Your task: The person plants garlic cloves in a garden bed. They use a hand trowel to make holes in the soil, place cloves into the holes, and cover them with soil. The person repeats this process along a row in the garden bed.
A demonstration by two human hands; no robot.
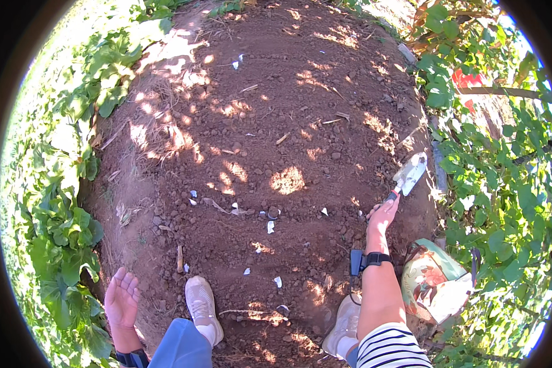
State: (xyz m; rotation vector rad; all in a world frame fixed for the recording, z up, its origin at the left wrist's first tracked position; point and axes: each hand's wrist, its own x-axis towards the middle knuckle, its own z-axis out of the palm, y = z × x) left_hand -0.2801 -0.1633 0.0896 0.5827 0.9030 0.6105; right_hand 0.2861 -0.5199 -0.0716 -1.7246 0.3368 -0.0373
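Observation:
My right hand [382, 216] grips the handle of a garden trowel [411, 174] at the right side of the bare soil. The trowel's metal blade points up and to the right, with dirt on it. My left hand [122, 294] is at the lower left, palm showing, fingers extended, with nothing in it. Small white pieces, some shaped like garlic cloves, lie scattered over the brown soil [257, 165]. One white piece [324, 211] lies left of my right hand; another [270, 227] is nearer the middle.
A floral fabric bag [434, 280] stands by my right forearm. Leafy green plants [69, 239] border the left side, and vines [497, 184] line the right. My shoes [201, 303] are on the soil. Dry stalks [180, 258] and clods lie about.

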